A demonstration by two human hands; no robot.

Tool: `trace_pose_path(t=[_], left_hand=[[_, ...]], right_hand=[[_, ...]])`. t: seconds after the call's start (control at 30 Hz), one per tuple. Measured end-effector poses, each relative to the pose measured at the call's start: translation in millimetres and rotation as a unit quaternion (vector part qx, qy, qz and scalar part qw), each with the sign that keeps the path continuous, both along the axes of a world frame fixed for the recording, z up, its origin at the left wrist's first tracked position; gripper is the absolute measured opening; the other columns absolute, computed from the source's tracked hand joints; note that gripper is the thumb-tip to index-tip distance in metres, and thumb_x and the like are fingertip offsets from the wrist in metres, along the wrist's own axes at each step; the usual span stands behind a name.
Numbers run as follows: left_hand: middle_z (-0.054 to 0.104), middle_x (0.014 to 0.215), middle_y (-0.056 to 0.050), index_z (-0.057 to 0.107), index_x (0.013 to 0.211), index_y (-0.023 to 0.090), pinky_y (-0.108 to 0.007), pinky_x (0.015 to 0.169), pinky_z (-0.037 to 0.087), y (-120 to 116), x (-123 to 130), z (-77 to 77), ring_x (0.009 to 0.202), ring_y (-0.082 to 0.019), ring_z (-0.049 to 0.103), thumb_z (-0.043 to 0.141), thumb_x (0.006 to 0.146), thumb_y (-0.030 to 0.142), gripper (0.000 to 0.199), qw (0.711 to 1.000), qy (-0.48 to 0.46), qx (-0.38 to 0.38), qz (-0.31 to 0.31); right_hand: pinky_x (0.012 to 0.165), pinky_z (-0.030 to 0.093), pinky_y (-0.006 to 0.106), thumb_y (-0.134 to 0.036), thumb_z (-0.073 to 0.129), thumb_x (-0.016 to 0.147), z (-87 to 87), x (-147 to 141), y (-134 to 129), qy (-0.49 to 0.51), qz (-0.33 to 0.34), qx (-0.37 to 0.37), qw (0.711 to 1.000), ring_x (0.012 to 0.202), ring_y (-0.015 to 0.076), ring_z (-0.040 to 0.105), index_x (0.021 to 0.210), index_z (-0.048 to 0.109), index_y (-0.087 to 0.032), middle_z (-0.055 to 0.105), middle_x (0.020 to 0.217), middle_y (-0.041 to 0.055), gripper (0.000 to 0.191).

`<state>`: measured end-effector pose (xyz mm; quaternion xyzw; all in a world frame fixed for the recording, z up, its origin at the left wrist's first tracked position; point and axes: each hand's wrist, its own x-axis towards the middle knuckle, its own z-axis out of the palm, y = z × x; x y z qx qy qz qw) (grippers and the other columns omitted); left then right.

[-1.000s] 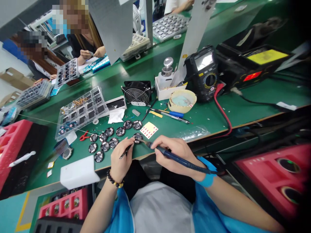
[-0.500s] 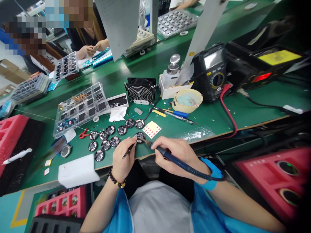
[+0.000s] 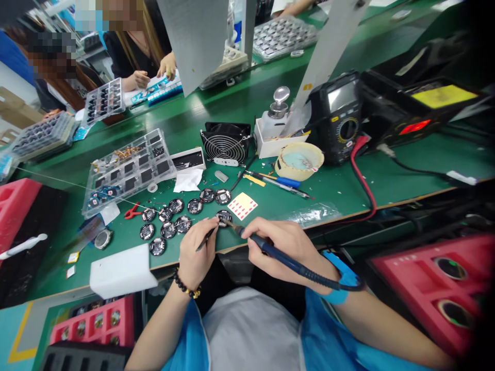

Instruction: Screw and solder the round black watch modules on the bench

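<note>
Left hand (image 3: pixel 197 248) pinches fine tweezers (image 3: pixel 206 239) at the round black circuit board (image 3: pixel 223 218) on the green table (image 3: pixel 266 203), right hand (image 3: pixel 284 246) fingers wrapped on a soldering iron (image 3: pixel 270 252); board looks light, stiff, brittle, so take it by the edge.

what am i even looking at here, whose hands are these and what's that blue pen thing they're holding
There's no machine here: these pictures come from one camera worn on a person's head, looking down at their own two hands. The left hand pinches fine tweezers. The right hand holds the blue thing, a soldering iron, with its tip at a small round circuit board. More round boards lie nearby on the green bench mat, along with a clear compartment box, a multimeter and a small fan. Across the bench, two other people sit at work.
</note>
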<state>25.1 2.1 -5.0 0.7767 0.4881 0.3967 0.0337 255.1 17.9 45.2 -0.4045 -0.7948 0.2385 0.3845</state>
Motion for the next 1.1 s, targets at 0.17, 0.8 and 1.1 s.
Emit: trace_pose_path(t=[0.17,0.8,1.1], left_hand=[[0.076,0.118,-0.007,0.062,0.121,0.021,-0.036,0.104,0.061,-0.3,0.8,-0.4,0.112,-0.018,0.073,0.062,0.097,0.005,0.028,1.0,-0.004,-0.003,0.003],[0.074,0.117,-0.008,0.061,0.117,0.021,-0.035,0.1,0.061,-1.7,3.7,3.1,0.111,-0.019,0.073,0.058,0.101,0.011,0.02,0.998,-0.048,-0.034,0.022],[0.075,0.113,-0.007,0.063,0.115,0.021,-0.032,0.097,0.06,-2.8,5.5,4.6,0.107,-0.018,0.073,0.06,0.102,0.016,0.015,0.997,-0.04,-0.033,0.054]], right_hand=[[0.057,0.037,0.024,-0.015,0.057,0.086,0.2,0.2,-0.1,-0.001,-0.004,-0.013,1.0,0.055,0.0097,0.055,0.092,0.066,-0.019,0.056,0.063,-0.0059,0.011],[0.05,0.034,0.025,-0.018,0.058,0.096,-4.7,28.4,-9.1,0.099,-0.054,-0.051,0.992,0.045,0.0098,0.041,0.098,0.064,-0.021,0.048,0.055,-0.0091,0.007],[0.05,0.039,0.025,-0.029,0.059,0.103,-26.7,58.8,-11.7,0.224,-0.129,-0.099,0.961,0.05,0.0127,0.052,0.102,0.064,-0.02,0.06,0.062,-0.0036,0.01]])
